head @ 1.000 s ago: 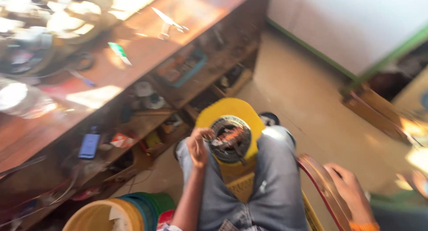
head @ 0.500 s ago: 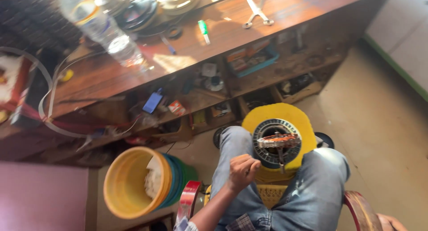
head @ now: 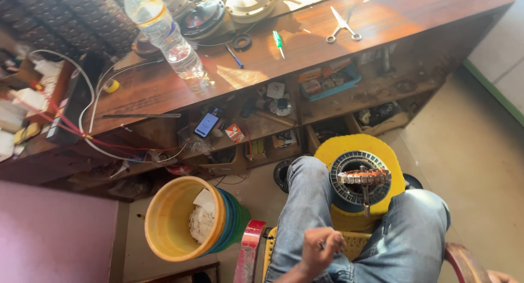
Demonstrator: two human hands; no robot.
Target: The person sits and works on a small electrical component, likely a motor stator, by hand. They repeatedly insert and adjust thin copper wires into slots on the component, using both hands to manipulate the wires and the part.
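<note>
I sit in blue jeans with a round metal stator ring [head: 349,193] lying on a yellow stool [head: 327,152] between my knees. Copper-coloured windings and a thin rod sit across the ring's middle. My left hand [head: 319,250] rests over my left thigh, a short way below and left of the ring, fingers curled shut, with nothing visible in them. Only a sliver of my right hand [head: 505,276] shows at the bottom right corner, beside a wooden chair arm [head: 464,261]; its fingers are out of view.
A wooden workbench [head: 327,53] ahead carries a clear plastic bottle [head: 164,31], scissors [head: 343,27], a green screwdriver [head: 278,41] and motor parts. Its cluttered shelves hold a phone [head: 207,124]. Stacked buckets, yellow outermost [head: 164,228], lie on the floor at left beside a red strip [head: 248,250].
My left hand has drawn back from the stator ring to my thigh. The view has swung left and down, so the right hand has slid almost out of frame.
</note>
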